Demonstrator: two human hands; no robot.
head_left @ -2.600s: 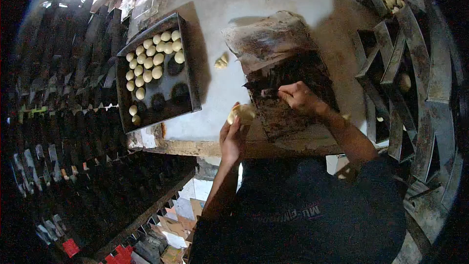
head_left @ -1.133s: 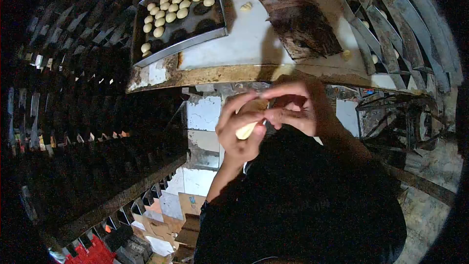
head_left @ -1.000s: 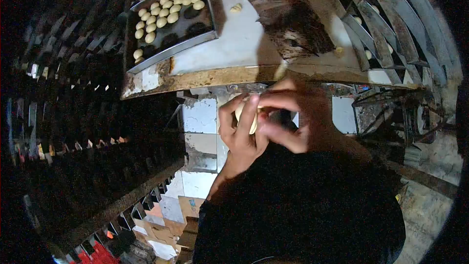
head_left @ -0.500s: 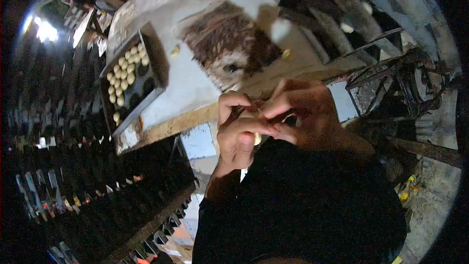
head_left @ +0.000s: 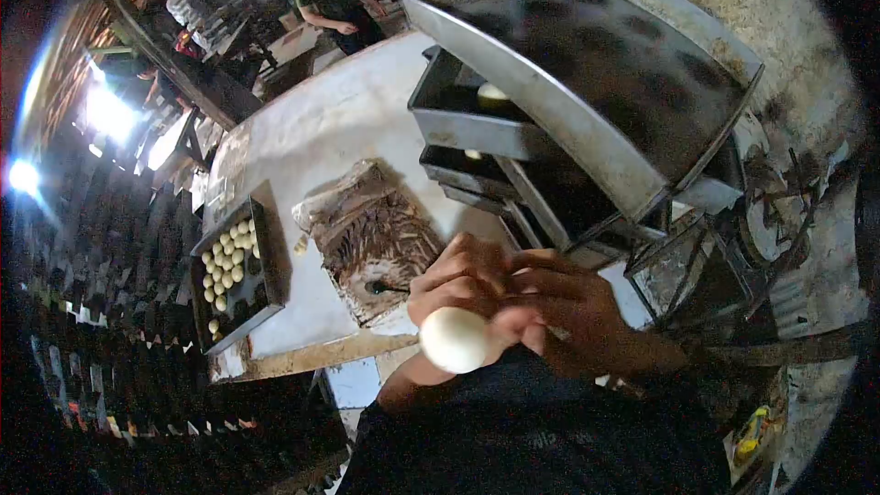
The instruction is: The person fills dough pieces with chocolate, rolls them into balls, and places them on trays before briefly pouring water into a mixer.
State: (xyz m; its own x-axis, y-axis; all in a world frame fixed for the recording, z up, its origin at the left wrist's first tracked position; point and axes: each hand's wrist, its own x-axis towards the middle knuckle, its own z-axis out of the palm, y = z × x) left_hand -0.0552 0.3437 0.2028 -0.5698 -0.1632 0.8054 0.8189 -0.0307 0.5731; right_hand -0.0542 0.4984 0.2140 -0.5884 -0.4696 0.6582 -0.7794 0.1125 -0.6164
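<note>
A round, pale dough ball (head_left: 454, 340) is held up close to my body, in front of the table edge. My left hand (head_left: 449, 289) is curled behind and around it. Against it, my right hand (head_left: 559, 307) has its fingers bent, with the thumb side next to the ball. The two hands touch. Just beyond them on the table lies a brown, flour-dusted mound (head_left: 376, 238) with a small dark object on it.
At the left of the white table (head_left: 321, 133), a dark tray (head_left: 268, 310) holds several pale balls. Large metal trays (head_left: 587, 92) are stacked at the right. A person (head_left: 332, 2) stands beyond the far edge. Metal frames stand at the right.
The view has tilted up, bringing the stacked trays and the person into sight. The pale ball, mostly hidden between my fingers before, now shows large in front of my left hand.
</note>
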